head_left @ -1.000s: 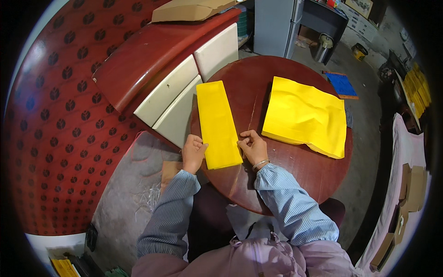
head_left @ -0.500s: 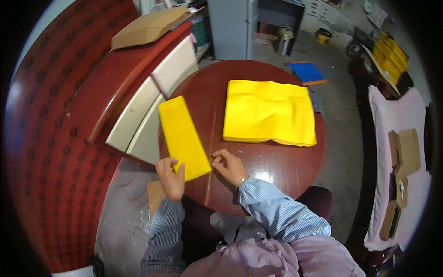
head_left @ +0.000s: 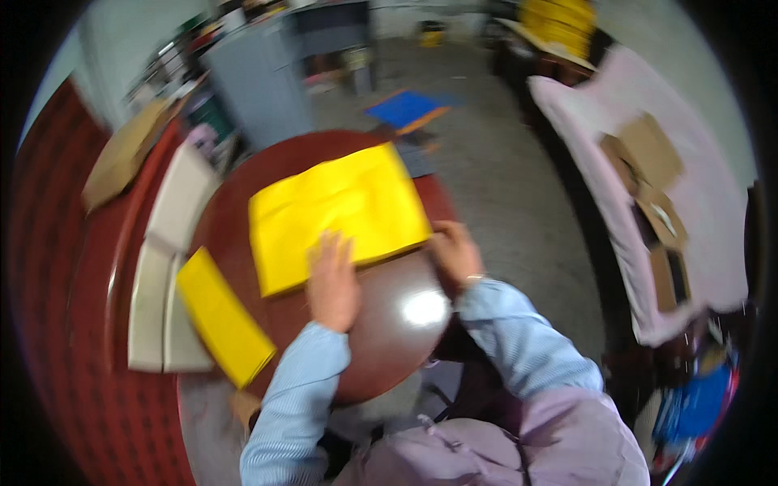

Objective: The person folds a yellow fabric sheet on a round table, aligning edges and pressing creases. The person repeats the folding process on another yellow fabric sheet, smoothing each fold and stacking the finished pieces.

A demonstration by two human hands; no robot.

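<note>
The wide sheets [head_left: 348,202] and narrow strip [head_left: 223,316] are plain yellow, the table [head_left: 381,332] reddish brown. Blue-and-white stripes line the sleeves [head_left: 527,336]; the draped cloth [head_left: 705,251] is pale pink.

The worktop [head_left: 381,332] was round and dark red, with a smooth, shiny top. A big yellow pile [head_left: 348,198] lay flat on it, a little bumpy on top. To the left of the big yellow pile, and toward its near side, lay a long and thin yellow strip [head_left: 225,316]. A red gap showed between the two. The strip lay along the edge. On the near side of the big yellow pile, a white spot of light [head_left: 425,309] shone on the red.
</note>
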